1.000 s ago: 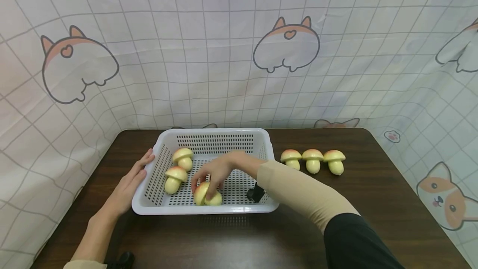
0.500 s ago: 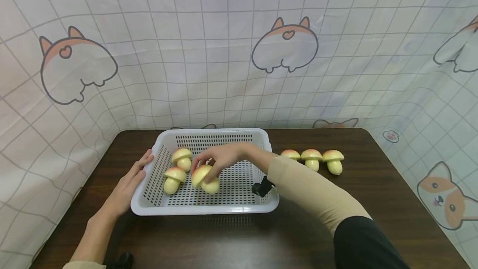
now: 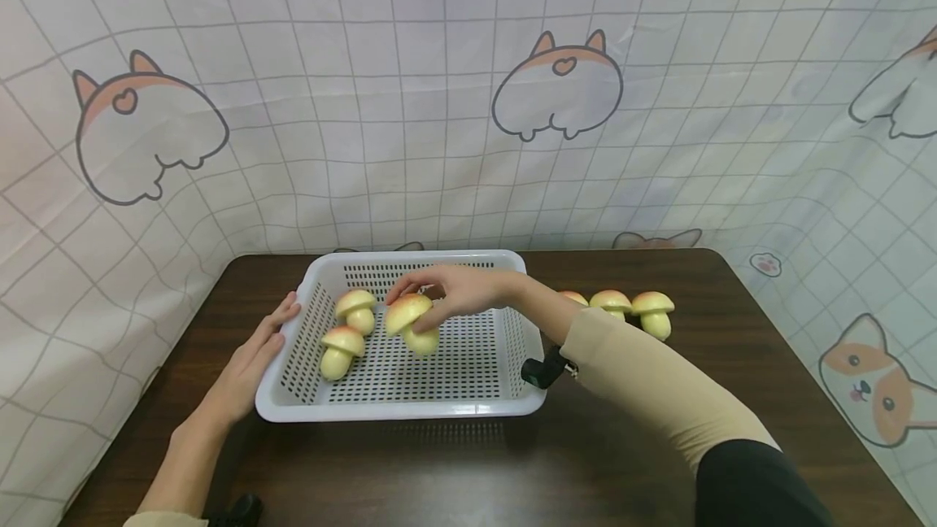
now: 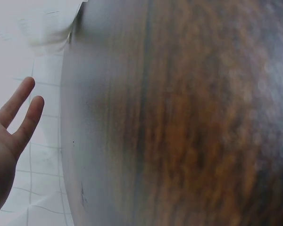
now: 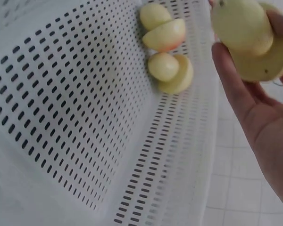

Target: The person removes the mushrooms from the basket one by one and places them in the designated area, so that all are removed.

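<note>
Dark desk (image 3: 468,478), backed by gridded cloth (image 3: 410,145). White basket (image 3: 403,411) is touched by the outstretched left hand (image 3: 249,364); two mushrooms (image 3: 342,344) are contained; third mushroom (image 3: 405,315), just lifted and seemingly freed, is pinched by the right hand (image 3: 464,289); basket floor (image 3: 454,372) is left open toward the right rim (image 3: 536,402); three mushrooms (image 3: 611,301) are set outside.

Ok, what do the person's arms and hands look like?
The left hand and right hand are ungloved. On the right: beige sleeve, black sleeve higher up, small black device by the wrist. On the left: beige cuff and second black device.
</note>
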The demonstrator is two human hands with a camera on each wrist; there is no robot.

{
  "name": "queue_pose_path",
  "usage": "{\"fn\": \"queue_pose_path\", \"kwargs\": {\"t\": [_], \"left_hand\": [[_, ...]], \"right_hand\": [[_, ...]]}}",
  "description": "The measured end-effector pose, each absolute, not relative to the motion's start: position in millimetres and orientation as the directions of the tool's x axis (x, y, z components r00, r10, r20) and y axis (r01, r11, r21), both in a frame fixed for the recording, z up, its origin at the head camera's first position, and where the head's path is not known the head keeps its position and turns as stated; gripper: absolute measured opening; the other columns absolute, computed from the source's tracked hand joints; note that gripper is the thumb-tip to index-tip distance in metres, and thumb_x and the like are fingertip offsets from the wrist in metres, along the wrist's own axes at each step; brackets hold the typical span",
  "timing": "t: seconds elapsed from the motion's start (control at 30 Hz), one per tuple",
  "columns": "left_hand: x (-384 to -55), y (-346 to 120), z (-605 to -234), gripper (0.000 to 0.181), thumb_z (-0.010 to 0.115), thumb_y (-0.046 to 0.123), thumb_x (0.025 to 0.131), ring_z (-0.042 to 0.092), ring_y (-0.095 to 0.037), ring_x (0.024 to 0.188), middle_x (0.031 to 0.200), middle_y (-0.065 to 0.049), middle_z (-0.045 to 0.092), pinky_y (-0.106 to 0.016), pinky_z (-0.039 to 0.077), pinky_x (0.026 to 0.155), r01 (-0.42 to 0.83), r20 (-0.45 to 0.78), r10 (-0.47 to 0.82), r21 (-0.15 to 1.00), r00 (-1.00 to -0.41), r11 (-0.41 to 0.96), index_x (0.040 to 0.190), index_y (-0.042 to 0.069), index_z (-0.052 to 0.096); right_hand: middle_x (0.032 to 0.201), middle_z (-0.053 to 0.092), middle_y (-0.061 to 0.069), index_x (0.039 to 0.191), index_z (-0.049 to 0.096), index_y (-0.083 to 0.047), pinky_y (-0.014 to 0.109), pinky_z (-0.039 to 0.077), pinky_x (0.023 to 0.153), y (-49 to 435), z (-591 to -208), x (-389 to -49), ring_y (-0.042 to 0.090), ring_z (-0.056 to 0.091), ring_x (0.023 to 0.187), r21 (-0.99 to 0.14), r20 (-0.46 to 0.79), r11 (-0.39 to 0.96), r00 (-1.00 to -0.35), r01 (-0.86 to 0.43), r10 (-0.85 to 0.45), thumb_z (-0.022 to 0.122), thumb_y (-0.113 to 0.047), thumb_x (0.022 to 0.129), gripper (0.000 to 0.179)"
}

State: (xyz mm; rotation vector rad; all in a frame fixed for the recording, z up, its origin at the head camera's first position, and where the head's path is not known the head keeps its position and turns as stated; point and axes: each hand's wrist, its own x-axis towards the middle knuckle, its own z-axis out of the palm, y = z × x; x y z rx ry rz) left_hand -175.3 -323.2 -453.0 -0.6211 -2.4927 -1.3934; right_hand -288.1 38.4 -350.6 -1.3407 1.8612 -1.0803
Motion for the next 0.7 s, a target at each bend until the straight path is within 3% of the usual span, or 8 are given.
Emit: {"fn": "queue_pose_path", "kwargs": {"t": [0.23, 0.5, 0.7], "left_hand": [[-175.5, -323.8, -451.7, 0.045, 0.036, 0.010, 0.111, 0.019, -0.020, 0.153, 0.169, -0.009, 0.022, -0.011, 0.022, 0.105, 0.449, 0.373, 0.250, 0.761, -0.893, 0.469, 0.156, 0.007, 0.040], [-173.5, -322.1, -452.9, 0.045, 0.036, 0.011, 0.111, 0.020, -0.020, 0.153, 0.169, -0.009, 0.022, -0.010, 0.023, 0.105, 0.441, 0.366, 0.248, 0.764, -0.897, 0.470, 0.156, 0.007, 0.040], [-174.0, -320.7, -451.8, 0.044, 0.036, 0.009, 0.111, 0.020, -0.003, 0.150, 0.169, -0.012, 0.022, -0.010, 0.023, 0.105, 0.462, 0.387, 0.252, 0.761, -0.887, 0.456, 0.155, 0.005, 0.041]], "right_hand": [[0.129, 0.061, 0.002, 0.139, 0.057, -0.012, 0.038, 0.049, 0.096, 59.0, -343.9, -278.1, 0.021, 0.059, 0.118, -0.877, 0.042, 0.180, -0.446, -0.445, -0.894, 0.076, -0.017, 0.093, 0.050], [0.129, 0.062, 0.002, 0.138, 0.059, -0.017, 0.041, 0.049, 0.094, 87.3, -339.6, -265.7, 0.023, 0.061, 0.115, -0.895, 0.054, 0.197, -0.537, -0.399, -0.842, 0.077, -0.017, 0.093, 0.049], [0.133, 0.060, 0.003, 0.140, 0.059, -0.016, 0.045, 0.048, 0.094, 112.6, -335.4, -260.6, 0.025, 0.060, 0.117, -0.905, 0.088, 0.182, -0.587, -0.386, -0.805, 0.076, -0.015, 0.094, 0.049]]}}
